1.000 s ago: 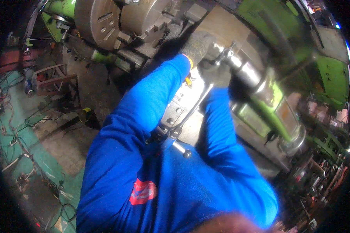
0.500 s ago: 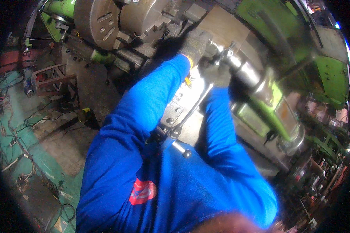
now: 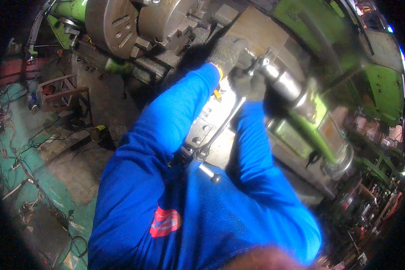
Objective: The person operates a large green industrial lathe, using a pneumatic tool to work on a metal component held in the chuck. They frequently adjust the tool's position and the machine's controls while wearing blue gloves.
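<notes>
Both my hands wear grey work gloves and meet at the end of a shiny tailstock quill [image 3: 287, 85] on a green lathe. My left hand [image 3: 227, 54] is on the far left side of this spot, its fingers curled toward the quill's tip. Close below it, my right hand [image 3: 251, 86] is bent in beside a metal fitting [image 3: 259, 65] with a short crossbar at the quill's end. Glare and the gloves hide what sits between the fingers. A long-handled lever [image 3: 225, 126] stands next to my right sleeve.
Large round lathe chucks [image 3: 159, 20] stand at the upper left. Bright toolpost blocks [image 3: 198, 132] with bolt holes lie below my hands. A ball-ended lever [image 3: 216, 178] is close to my body. The green tailstock [image 3: 317, 117] is at the right; cables [image 3: 36, 180] cross the left floor.
My hands shift very slightly around the end of the quill. The lathe parts stay where they were.
</notes>
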Motion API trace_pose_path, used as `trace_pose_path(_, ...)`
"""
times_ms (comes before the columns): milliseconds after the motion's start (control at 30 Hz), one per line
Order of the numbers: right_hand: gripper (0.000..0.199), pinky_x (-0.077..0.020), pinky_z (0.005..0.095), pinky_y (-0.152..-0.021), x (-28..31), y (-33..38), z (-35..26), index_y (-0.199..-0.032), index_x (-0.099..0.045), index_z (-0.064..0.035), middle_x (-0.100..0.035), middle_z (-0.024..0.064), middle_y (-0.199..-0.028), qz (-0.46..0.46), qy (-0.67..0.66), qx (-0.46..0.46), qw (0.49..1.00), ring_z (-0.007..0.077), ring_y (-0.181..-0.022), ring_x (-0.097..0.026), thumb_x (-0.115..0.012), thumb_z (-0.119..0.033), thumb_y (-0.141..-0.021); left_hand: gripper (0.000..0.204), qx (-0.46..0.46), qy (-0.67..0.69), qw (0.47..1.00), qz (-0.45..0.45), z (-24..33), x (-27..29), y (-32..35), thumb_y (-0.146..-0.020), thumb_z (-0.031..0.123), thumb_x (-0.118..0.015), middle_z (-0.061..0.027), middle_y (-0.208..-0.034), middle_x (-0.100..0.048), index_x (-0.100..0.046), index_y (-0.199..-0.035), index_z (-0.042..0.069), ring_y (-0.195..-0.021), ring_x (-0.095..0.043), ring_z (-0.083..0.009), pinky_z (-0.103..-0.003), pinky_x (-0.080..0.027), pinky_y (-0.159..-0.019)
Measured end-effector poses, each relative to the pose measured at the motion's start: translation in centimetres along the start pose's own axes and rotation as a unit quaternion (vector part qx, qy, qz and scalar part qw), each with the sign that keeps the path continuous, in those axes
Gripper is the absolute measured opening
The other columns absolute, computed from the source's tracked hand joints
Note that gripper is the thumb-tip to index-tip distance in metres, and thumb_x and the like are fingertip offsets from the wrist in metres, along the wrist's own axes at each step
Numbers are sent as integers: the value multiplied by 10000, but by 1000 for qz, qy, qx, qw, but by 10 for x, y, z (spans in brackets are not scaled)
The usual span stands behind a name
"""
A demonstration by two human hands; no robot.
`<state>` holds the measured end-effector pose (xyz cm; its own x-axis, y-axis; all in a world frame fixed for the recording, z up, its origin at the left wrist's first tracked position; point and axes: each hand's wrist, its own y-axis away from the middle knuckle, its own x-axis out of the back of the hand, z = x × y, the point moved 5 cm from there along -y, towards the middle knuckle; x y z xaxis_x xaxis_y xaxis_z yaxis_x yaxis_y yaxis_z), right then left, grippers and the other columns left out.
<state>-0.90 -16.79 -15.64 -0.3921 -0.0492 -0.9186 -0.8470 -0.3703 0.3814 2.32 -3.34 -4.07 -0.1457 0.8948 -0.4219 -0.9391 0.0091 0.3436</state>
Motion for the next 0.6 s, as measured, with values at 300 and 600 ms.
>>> trace_pose_path(300,428,-550,402,-812,-34,11,16,-1348,-537,18,-646,184,-1199,74,94,38,992,292,-984,-645,-475,-256,-1025,274,19,-14,1000,-8,-11,4,-11,-954,234,-647,-186,-947,-732,-678,-1047,-23,-736,-742,-270,-375,-630,-622)
trace_pose_path(600,370,-502,382,-698,-54,18,30,-1308,-545,31,-647,165,-1085,-68,-57,-28,996,245,-824,-587,-430,-160,-1013,285,-48,-91,994,-34,-23,12,-25,-950,248,-650,-176,-945,-719,-667,-1065,-13,-769,-743,-276,-370,-628,-650)
